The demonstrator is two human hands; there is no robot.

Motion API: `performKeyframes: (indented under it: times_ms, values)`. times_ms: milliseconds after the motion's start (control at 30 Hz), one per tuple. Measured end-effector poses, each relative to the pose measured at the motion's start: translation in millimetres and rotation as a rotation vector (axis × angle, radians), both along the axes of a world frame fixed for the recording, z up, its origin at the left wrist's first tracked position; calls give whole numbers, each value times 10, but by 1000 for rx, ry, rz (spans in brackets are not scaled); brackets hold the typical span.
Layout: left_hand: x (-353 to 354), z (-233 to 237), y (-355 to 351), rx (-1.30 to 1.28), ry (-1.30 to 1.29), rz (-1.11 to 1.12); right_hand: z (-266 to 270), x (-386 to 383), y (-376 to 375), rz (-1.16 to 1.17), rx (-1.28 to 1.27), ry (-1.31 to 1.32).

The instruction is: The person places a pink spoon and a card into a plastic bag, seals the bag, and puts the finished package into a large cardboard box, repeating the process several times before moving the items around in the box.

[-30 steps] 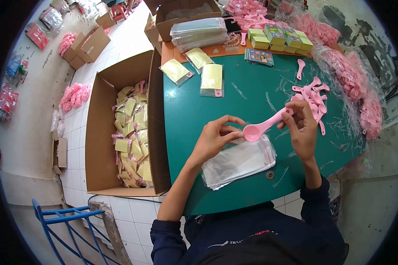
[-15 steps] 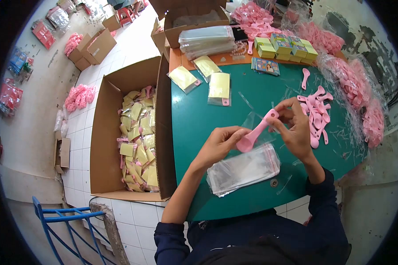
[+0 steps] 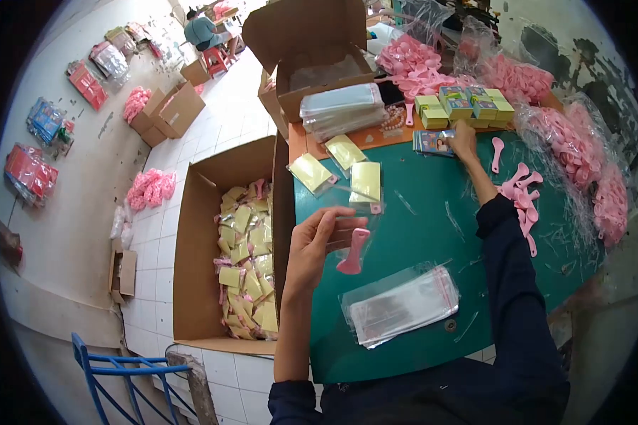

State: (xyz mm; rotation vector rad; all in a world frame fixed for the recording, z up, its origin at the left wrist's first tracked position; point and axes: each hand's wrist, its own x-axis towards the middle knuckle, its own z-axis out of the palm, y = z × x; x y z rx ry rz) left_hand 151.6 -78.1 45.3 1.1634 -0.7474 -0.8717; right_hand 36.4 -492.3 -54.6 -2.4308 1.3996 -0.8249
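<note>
My left hand is closed on a clear plastic bag with a pink spoon in it, raised over the left part of the green table. At the back, my right hand reaches the small stack of picture cards, its fingertips at the cards' right end. Whether it grips a card is too small to tell. A stack of clear bags lies near the front edge. Three packed yellow pieces, one of them a yellow packet, lie beyond my left hand. Loose pink spoons are to the right of my right forearm.
A large carton of yellow packets stands left of the green table. Bundled cards, pink spoons in plastic and an open box line the back and right. A person sits far off.
My left hand has moved left and up with the spoon, now in the clear bag. My right hand has let go of the spoon and reached to the cards. The view has shifted.
</note>
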Motion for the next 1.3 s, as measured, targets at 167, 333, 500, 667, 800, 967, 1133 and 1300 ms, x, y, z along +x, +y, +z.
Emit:
performKeyframes:
  times_ms: [167,333,500,667,800,967,1133,1300]
  values:
    - [-83,-183,-71,104,89,-66,309,-110,287,-26,-129,-59]
    - [-156,-293,-27,158,87,-159,1049,-420,1194,618,333,-296]
    - [-251,-287,-4,157,31,-234,1325,-809,2110,888,633,-398]
    - [-372,-197,37,189,-93,-281,1550,-960,2410,901,386,-79]
    - [-445,-139,70,188,-199,-344,1602,-1017,2567,941,376,-46]
    - [-648,46,115,274,-483,-345,1379,-995,2761,992,429,13]
    - [-786,-186,252,275,-679,-167,1140,-1074,2849,954,776,-3]
    - [-629,-471,616,181,-255,-322,830,-1285,2831,695,901,-234]
